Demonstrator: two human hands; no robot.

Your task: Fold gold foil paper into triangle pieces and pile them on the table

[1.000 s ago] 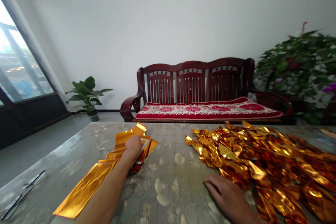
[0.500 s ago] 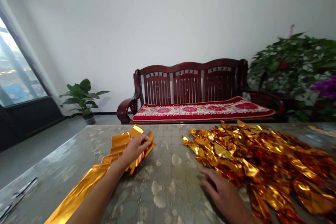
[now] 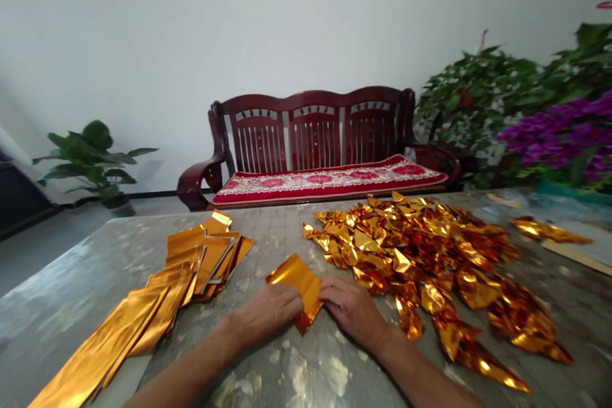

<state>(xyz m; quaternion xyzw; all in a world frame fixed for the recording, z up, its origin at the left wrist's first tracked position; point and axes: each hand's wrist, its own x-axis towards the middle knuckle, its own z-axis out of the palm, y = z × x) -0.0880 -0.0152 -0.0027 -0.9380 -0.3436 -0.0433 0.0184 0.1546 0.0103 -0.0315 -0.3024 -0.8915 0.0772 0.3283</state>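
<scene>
A gold foil sheet (image 3: 302, 280) is held between my two hands, low over the middle of the table. My left hand (image 3: 280, 307) grips its left edge with fingers closed. On the opposite edge, the fingers of my right hand (image 3: 351, 306) pinch the foil. To the left lies a fanned stack of flat gold foil sheets (image 3: 179, 258), with longer strips (image 3: 100, 347) running toward the near left corner. A large heap of folded, twisted gold foil pieces (image 3: 415, 248) covers the right side, several of them close beside my right forearm.
The table (image 3: 258, 363) has a grey floral covering. At the back right lie a single foil piece (image 3: 549, 229) and a flat pale board (image 3: 581, 243), near purple flowers (image 3: 564, 134). Behind the table stands a dark red wooden bench (image 3: 313, 134); a potted plant (image 3: 98, 159) is at left.
My left hand has moved right from the foil stack to the table's middle with a sheet in it. My right hand has come in and taken the sheet's other edge. The view has turned right.
</scene>
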